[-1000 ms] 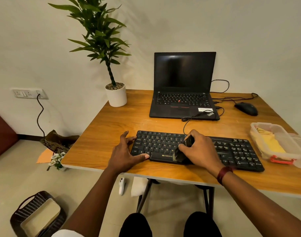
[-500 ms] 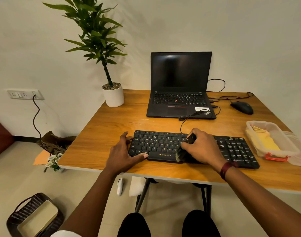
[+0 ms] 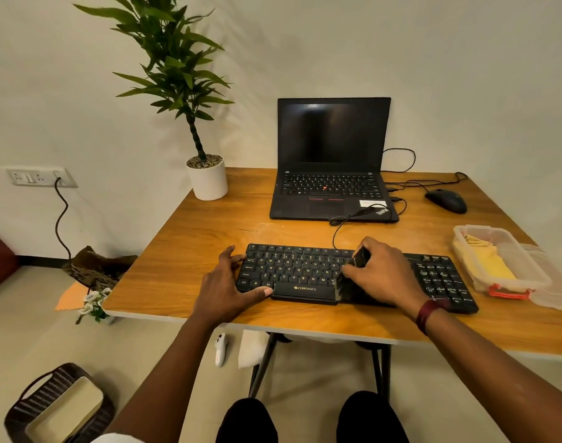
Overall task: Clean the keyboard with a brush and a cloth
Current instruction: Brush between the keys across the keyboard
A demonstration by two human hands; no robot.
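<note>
Keyboard: a black Zebronics keyboard [image 3: 292, 270] lies flat in the lower middle of the frame, near the table's front edge, with its long side running left to right.
Brush: a small black brush [image 3: 359, 259] stands tilted over the middle of the keyboard. Its pale, blurred bristles touch the keys just right of the space bar.
Right hand: the right hand [image 3: 383, 276] grips the brush handle with fingers and thumb curled round it, and it covers the keys beneath. A dark red wristband [image 3: 425, 313] sits on the wrist.
Left hand: the left hand [image 3: 227, 284] is at the keyboard's left end with fingers spread wide and holds nothing. The thumb lies along the front edge by the space bar and the fingertips touch the left side.
Cloth: a yellow cloth [image 3: 493, 266] lies folded inside a clear plastic container [image 3: 458, 231] just right of the keyboard, at the right of the frame. The container has an orange clip on its near end, and its lid [image 3: 557, 289] lies beside it.
Cable: a black cable [image 3: 337, 231] runs from the keyboard's back edge up towards the laptop.
Table: a wooden table [image 3: 190, 251] carries all of this.
Behind: an open ThinkPad laptop [image 3: 330, 135] with a dark screen is at upper centre, a black mouse [image 3: 445, 200] to its right, and a potted plant [image 3: 208, 180] in a white pot to its left.
Floor and wall: a wall socket [image 3: 37, 177] is at middle left and a dark woven basket [image 3: 46, 401] at lower left.
</note>
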